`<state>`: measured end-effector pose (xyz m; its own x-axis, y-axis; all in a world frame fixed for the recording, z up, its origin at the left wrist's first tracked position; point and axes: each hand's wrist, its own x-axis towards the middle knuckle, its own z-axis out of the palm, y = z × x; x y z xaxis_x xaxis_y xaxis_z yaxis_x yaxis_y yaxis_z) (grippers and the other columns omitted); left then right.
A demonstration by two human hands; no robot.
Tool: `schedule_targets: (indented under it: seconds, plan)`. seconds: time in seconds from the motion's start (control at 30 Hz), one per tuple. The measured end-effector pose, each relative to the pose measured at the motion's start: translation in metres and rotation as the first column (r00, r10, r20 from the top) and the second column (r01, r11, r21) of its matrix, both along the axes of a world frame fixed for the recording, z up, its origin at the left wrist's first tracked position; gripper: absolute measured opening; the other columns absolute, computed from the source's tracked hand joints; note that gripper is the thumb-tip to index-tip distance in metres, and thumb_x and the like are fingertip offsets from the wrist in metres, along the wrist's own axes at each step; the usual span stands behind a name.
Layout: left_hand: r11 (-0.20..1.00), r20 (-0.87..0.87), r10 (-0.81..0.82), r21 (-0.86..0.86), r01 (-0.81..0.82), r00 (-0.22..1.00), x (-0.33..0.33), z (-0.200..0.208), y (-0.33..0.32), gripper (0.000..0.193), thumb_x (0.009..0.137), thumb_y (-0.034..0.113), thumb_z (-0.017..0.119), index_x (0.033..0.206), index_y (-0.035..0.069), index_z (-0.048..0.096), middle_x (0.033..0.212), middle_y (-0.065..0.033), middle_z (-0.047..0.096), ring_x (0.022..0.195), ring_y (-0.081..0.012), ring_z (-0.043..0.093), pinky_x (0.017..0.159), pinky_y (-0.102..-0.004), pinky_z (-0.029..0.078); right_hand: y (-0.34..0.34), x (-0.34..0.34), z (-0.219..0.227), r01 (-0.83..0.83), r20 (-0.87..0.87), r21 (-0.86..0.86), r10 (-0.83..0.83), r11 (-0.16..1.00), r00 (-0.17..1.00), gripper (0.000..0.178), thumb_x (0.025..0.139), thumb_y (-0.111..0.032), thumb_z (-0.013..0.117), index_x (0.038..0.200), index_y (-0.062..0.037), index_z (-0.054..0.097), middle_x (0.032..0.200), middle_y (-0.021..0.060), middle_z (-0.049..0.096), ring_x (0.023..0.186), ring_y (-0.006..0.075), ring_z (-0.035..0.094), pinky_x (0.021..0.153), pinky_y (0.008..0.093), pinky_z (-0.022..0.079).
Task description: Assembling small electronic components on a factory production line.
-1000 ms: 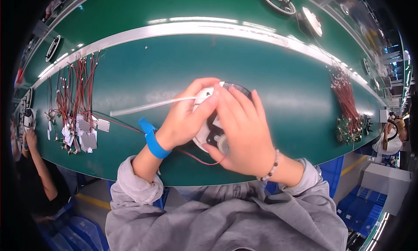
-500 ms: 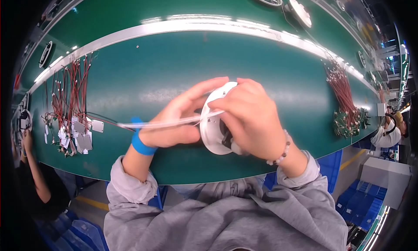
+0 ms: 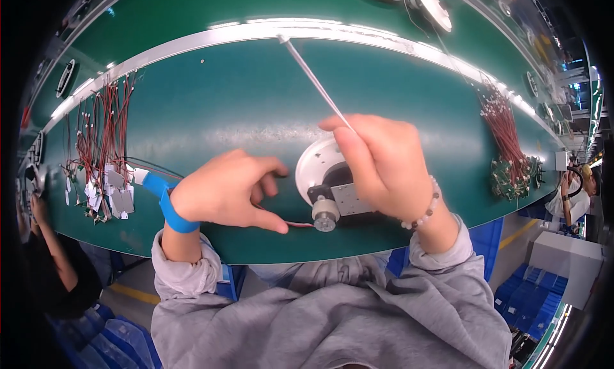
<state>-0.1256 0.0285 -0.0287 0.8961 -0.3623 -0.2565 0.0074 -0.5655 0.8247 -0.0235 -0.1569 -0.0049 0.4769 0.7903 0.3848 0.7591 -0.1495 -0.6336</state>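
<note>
- The white cable [image 3: 316, 81] is pinched between thumb and forefinger of the right hand [image 3: 384, 161]; its free length is pointed up and away from those fingertips, presumably so that the parts below are kept uncovered.
- The white round housing [image 3: 310, 167] is placed just below and left of the right fingertips, partly covered by that hand; its black mount and round knob [image 3: 325, 217] are turned toward the wearer, perhaps for easier access; whether weight is borne by the green table [image 3: 256, 100] or by hidden fingers cannot be told.
- The left hand [image 3: 227, 190] is held with thumb and fingers spread, nothing being gripped; the thin red wire [image 3: 299, 224] is seen just beside its thumb tip, contact being unclear.
- Red-wired cards [image 3: 117, 193] are laid out beyond the left wrist; a bundle of red leads [image 3: 502, 135] is set well right of the right fingers; both are probably kept aside for working room.
</note>
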Motion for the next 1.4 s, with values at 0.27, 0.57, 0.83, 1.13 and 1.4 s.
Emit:
schedule_targets:
  seconds: [0.27, 0.57, 0.83, 1.13, 1.4]
  plan:
    - [0.927, -0.041, 0.215, -0.304, -0.217, 0.976, -0.009, 0.045, 0.009, 0.009, 0.072, 0.005, 0.060, 0.076, -0.002, 0.057, 0.055, -0.0047, 0.056, 0.050, -0.0101, 0.056, 0.044, -0.0183, 0.041, -0.001, 0.002, 0.005, -0.150, -0.147, -0.020, 0.146, 0.988, 0.978, 0.013, 0.079, -0.004, 0.049, 0.076, 0.0014, 0.060, 0.061, 0.0112, 0.055, 0.049, 0.0197, 0.052, 0.048, 0.0272, 0.040]
    - [0.927, 0.385, 0.322, -0.315, -0.205, 0.865, 0.023, 0.084, -0.042, 0.005, 0.072, -0.004, 0.056, 0.076, -0.002, 0.055, 0.071, -0.0065, 0.058, 0.064, -0.0114, 0.057, 0.058, -0.0206, 0.047, -0.005, -0.016, 0.016, -0.036, -0.888, 0.370, 0.364, 0.928, 0.279, 0.022, 0.088, -0.016, 0.041, 0.088, 0.0032, 0.052, 0.066, 0.0057, 0.056, 0.054, 0.0128, 0.053, 0.060, 0.0249, 0.045]
    - [0.682, 0.306, 0.646, -0.642, -0.350, 0.699, 0.055, 0.028, -0.037, 0.014, 0.083, 0.010, 0.050, 0.091, 0.001, 0.058, 0.083, -0.0047, 0.060, 0.074, -0.0107, 0.055, 0.066, -0.0216, 0.044, -0.042, -0.006, 0.020, 0.025, -0.716, 0.383, 0.279, 0.923, 0.639, 0.027, 0.089, -0.014, 0.037, 0.086, 0.0054, 0.055, 0.058, 0.0036, 0.048, 0.050, 0.0080, 0.044, 0.056, 0.0216, 0.043]
    - [0.783, 0.020, 0.417, -0.516, -0.347, 0.909, 0.048, -0.026, -0.068, 0.021, 0.076, 0.007, 0.059, 0.094, -0.004, 0.057, 0.075, -0.0049, 0.061, 0.062, -0.0043, 0.054, 0.053, -0.0176, 0.044, -0.074, 0.008, 0.025, 0.112, -0.049, 0.319, -0.101, 0.941, 0.994, 0.012, 0.066, 0.006, 0.058, 0.076, 0.0028, 0.063, 0.056, 0.0091, 0.054, 0.050, 0.0134, 0.051, 0.045, 0.0228, 0.036]
    - [0.661, -0.171, 0.452, -0.595, -0.457, 0.876, 0.042, -0.030, -0.065, 0.021, 0.078, 0.006, 0.057, 0.095, -0.006, 0.054, 0.079, -0.0089, 0.061, 0.066, -0.0077, 0.057, 0.057, -0.0188, 0.047, -0.085, 0.015, 0.001, 0.199, 0.274, 0.086, -0.215, 0.976, 0.937, 0.009, 0.065, 0.003, 0.061, 0.073, -0.0004, 0.061, 0.054, 0.0083, 0.050, 0.047, 0.0195, 0.047, 0.044, 0.0274, 0.036]
